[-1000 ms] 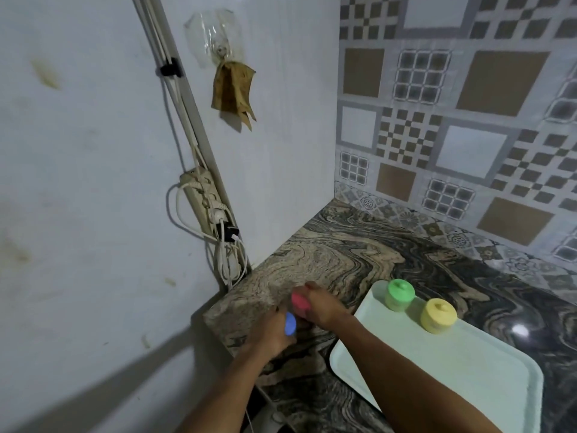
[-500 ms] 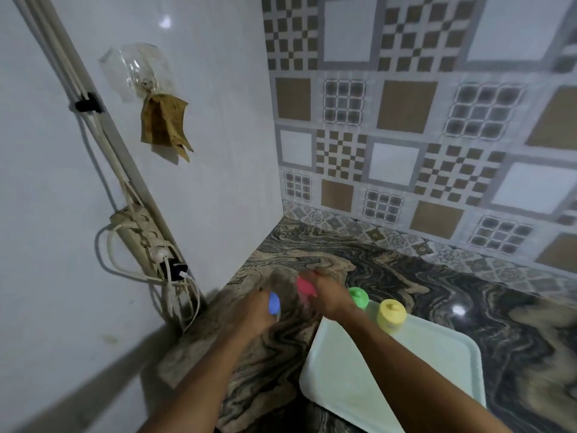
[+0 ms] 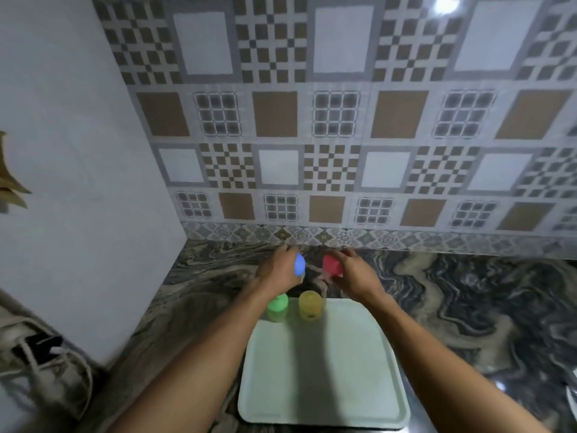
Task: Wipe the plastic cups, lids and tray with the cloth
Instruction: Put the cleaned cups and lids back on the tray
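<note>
My left hand (image 3: 278, 271) grips a blue cup (image 3: 299, 264) and my right hand (image 3: 352, 275) grips a red cup (image 3: 332, 265); both are held above the marble counter, just beyond the tray's far edge. A pale green tray (image 3: 324, 379) lies on the counter under my forearms. At its far left corner stand a green lidded cup (image 3: 277, 306) and a yellow lidded cup (image 3: 309, 304), side by side. No cloth shows near the tray.
The patterned tile wall (image 3: 343, 135) rises close behind my hands, and a white wall (image 3: 78, 182) closes the left side. A power strip with cables (image 3: 40, 354) hangs at lower left. A brown rag (image 3: 12, 185) hangs at the left edge. Dark marble counter (image 3: 468, 307) extends right.
The view has swung right and down, so the tray now lies straight ahead. Both hands have stayed close together, still holding the blue and red cups.
</note>
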